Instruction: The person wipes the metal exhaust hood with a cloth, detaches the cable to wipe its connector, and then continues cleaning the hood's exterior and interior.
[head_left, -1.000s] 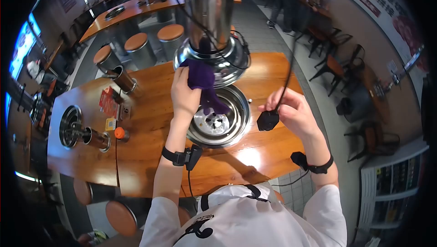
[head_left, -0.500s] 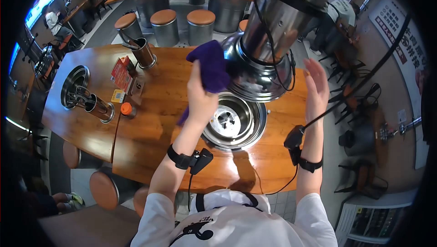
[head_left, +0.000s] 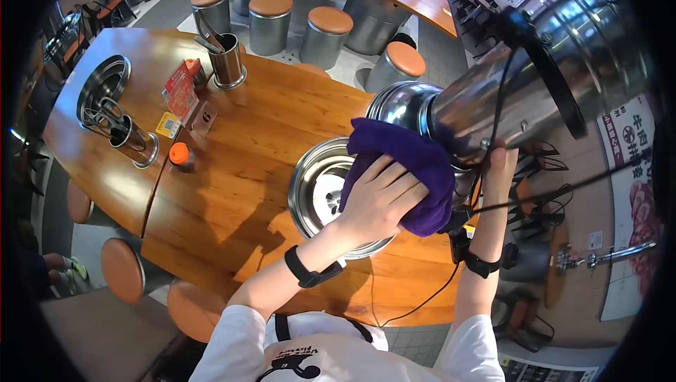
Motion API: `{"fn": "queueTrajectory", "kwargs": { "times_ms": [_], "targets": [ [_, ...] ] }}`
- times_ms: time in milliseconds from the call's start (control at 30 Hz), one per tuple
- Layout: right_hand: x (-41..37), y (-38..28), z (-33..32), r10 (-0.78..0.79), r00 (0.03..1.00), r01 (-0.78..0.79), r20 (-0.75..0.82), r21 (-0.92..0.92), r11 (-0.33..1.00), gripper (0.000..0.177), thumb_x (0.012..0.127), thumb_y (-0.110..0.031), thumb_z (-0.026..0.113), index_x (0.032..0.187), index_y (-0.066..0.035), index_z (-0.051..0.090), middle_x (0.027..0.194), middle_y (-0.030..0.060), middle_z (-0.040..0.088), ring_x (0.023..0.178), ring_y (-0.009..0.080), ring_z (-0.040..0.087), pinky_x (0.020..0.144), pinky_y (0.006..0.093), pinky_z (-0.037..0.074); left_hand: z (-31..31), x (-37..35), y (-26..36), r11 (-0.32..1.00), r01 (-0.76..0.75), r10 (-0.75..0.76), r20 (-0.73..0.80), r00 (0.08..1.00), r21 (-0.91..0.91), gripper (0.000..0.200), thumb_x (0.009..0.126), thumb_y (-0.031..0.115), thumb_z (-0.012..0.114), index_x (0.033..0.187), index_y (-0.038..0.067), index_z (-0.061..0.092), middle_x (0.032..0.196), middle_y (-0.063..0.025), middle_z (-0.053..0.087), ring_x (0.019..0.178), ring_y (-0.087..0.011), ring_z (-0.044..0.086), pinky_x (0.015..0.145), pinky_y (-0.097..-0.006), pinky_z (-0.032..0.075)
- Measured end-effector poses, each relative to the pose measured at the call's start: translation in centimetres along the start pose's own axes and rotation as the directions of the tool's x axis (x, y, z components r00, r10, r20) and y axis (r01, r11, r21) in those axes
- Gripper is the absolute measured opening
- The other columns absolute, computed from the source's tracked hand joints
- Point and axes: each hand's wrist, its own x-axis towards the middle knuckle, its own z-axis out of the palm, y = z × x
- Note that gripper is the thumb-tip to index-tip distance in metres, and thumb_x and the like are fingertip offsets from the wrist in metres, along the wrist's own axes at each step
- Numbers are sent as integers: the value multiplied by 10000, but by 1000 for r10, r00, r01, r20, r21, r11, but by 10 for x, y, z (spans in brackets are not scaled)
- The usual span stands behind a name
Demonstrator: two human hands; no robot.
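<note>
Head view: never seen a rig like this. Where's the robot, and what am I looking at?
No robot here: these are a person's own bare hands. The camera sits on their head, looking forward and down, so their arms reach in from the bottom edge. Each forearm wears a dark strap.

The left hand holds a purple cloth against the flared end of a big metal duct. The right hand is beside the duct; its fingers are mostly hidden, so I can't tell its grip.

Below, a round metal basin is set into a wooden table. Further left stand an orange-capped jar, a red card and two metal utensil holders.
</note>
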Motion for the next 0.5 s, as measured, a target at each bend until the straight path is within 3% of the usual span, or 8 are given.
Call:
{"fn": "queueTrajectory", "kwargs": {
  "times_ms": [67,133,167,233,267,300,467,500],
  "targets": [
    [0,-2,5,25,1000,-25,-3,-7,1000,925,580,-656,695,1137,18,390,908,23,474,785,104,493,660,231,422,-2,0,-6,998,58,-58,-3,998,-19,393,585,178,658,944,53,559,994,-97,550,1028,-289,486,960,-444,328],
    [-2,-3,12,2,984,-4,-176,-11,1000,940,573,-682,677,1128,24,398,893,29,477,780,102,492,652,223,421,-9,6,-10,996,88,-88,2,996,-21,413,577,175,661,953,42,551,1010,-107,542,1035,-298,482,974,-448,320],
    [-2,6,0,-3,993,-7,-116,-91,996,979,571,-719,642,1146,33,392,932,46,483,800,117,501,665,236,435,-12,9,-12,994,109,-109,13,994,-18,433,570,172,664,961,31,544,1026,-117,534,1042,-307,479,987,-452,311],
    [-2,13,-5,-37,987,20,-156,-112,994,1016,564,-753,609,1161,37,382,969,59,491,828,133,510,682,243,450,-17,15,-18,985,150,-150,10,989,-88,464,573,157,659,990,5,525,1048,-147,521,1069,-329,465,1010,-468,289],
    [-5,8,-8,72,989,-87,-127,-117,989,1032,553,-773,592,1160,37,393,986,62,496,855,144,514,723,269,462,-19,18,-23,984,140,-141,2,990,-107,484,580,159,655,1014,-3,516,1054,-160,518,1074,-342,459,1012,-468,285],
    [-5,26,-26,18,999,-18,-44,-1,1000,737,666,-610,635,1134,-75,440,1020,60,532,949,191,553,788,339,482,-22,22,-29,984,131,-133,-6,991,-122,503,587,161,650,1038,-11,508,1060,-173,514,1080,-355,453,1014,-469,282],
    [-12,34,-50,119,992,-117,-43,28,993,786,620,-606,644,1204,-124,433,1182,66,486,1103,267,462,939,434,375,-31,42,-64,928,229,-204,114,972,-294,479,723,122,540,1142,-89,440,1163,-249,476,1147,-392,402,1044,-421,252],
    [-11,33,-51,125,990,-124,-62,27,992,769,629,-596,631,1199,-118,434,1179,69,486,1098,266,463,937,431,375,-27,46,-72,914,220,-214,58,975,-340,420,740,138,536,1108,-57,477,1114,-222,512,1101,-374,440,993,-404,315]
  ]
}}
